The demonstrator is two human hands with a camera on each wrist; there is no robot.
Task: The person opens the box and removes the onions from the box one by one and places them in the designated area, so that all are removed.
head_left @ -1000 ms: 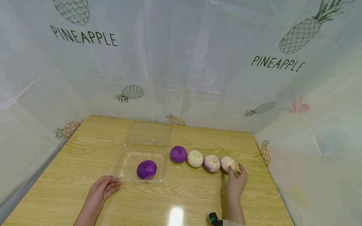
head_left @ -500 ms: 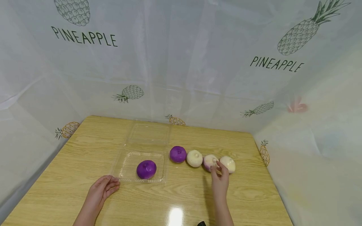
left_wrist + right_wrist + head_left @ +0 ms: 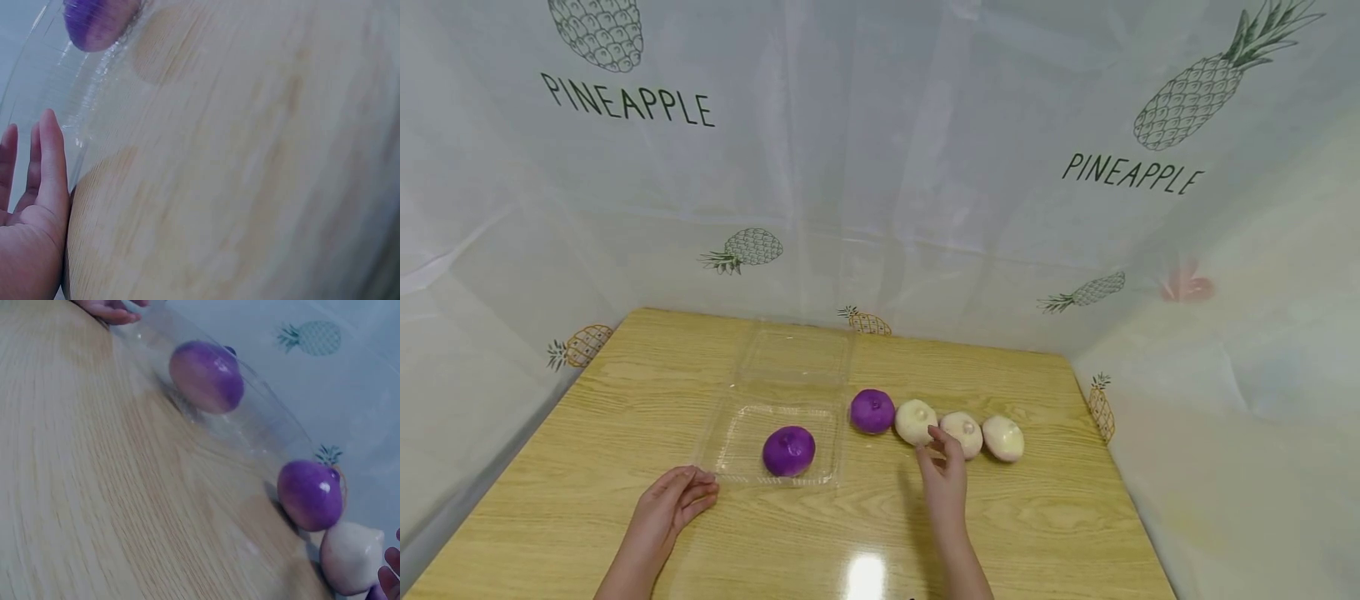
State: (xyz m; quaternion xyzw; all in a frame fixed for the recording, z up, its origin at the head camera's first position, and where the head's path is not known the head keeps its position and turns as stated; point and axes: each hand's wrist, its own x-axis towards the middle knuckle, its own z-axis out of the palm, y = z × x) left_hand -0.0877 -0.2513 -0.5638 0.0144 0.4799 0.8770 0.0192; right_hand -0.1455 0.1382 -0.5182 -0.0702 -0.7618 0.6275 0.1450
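In the head view my left hand (image 3: 670, 508) pinches the near left corner of a clear plastic clamshell box (image 3: 737, 437). A purple turnip (image 3: 788, 452) sits inside that box. To its right, a row holds another purple turnip (image 3: 872, 412), a white turnip (image 3: 914, 422) and two more pale turnips (image 3: 962, 433). My right hand (image 3: 943, 479) reaches to the white turnip's near right edge, thumb and fingers apart, gripping nothing. In the right wrist view, its fingertips (image 3: 390, 575) show close beside the white turnip (image 3: 352, 557).
The box's lid (image 3: 793, 352) lies folded back behind it on the wooden table (image 3: 820, 542). A pale pineapple-print sheet (image 3: 880, 167) hangs behind and around the table. A bright light reflection (image 3: 866, 575) shows near the front edge.
My right hand has moved left along the row, from the far right turnip past its neighbour to the white one. The turnips, the box and my left hand stay where they were.
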